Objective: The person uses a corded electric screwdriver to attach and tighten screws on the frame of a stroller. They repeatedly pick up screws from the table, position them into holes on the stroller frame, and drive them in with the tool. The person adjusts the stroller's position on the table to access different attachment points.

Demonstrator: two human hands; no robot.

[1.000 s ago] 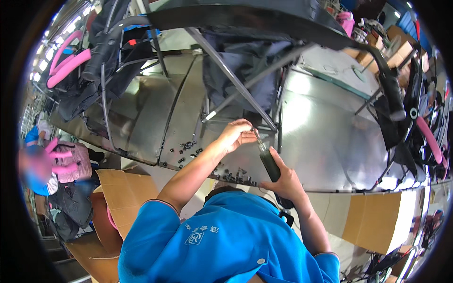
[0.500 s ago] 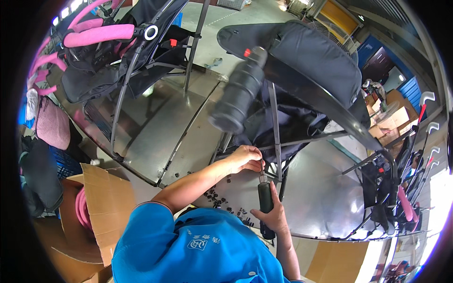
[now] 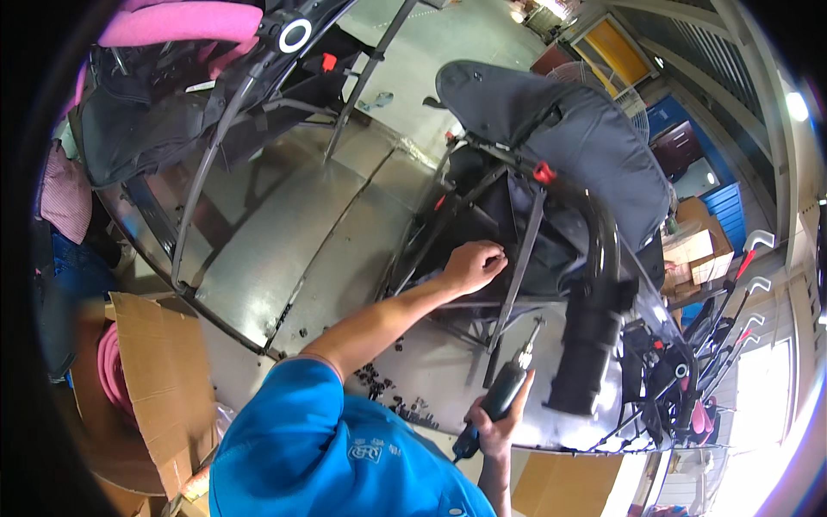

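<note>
A dark stroller frame (image 3: 525,250) with black fabric stands in front of me on the metal table. My left hand (image 3: 476,266) is at its lower tubes, the fingertips pinched together close to a slanting grey tube. Whatever is between those fingers is too small to make out. Lower down, my right hand (image 3: 498,424) is wrapped round a dark electric screwdriver (image 3: 504,392), whose bit points up and away from me, apart from the frame. A thick black foam-like grip (image 3: 586,358) on a curved tube hangs right of the screwdriver.
Small black parts (image 3: 379,385) lie scattered along the near edge of the metal table (image 3: 267,228). Another stroller with a pink grip (image 3: 185,23) stands at the far left. An open cardboard box (image 3: 164,388) holds pink tubing at near left. More folded frames (image 3: 685,370) are at right.
The screwdriver's tip has parted from my left fingers and is lower and to the right. My left hand has moved up to the frame. The black grip has swung from left to right.
</note>
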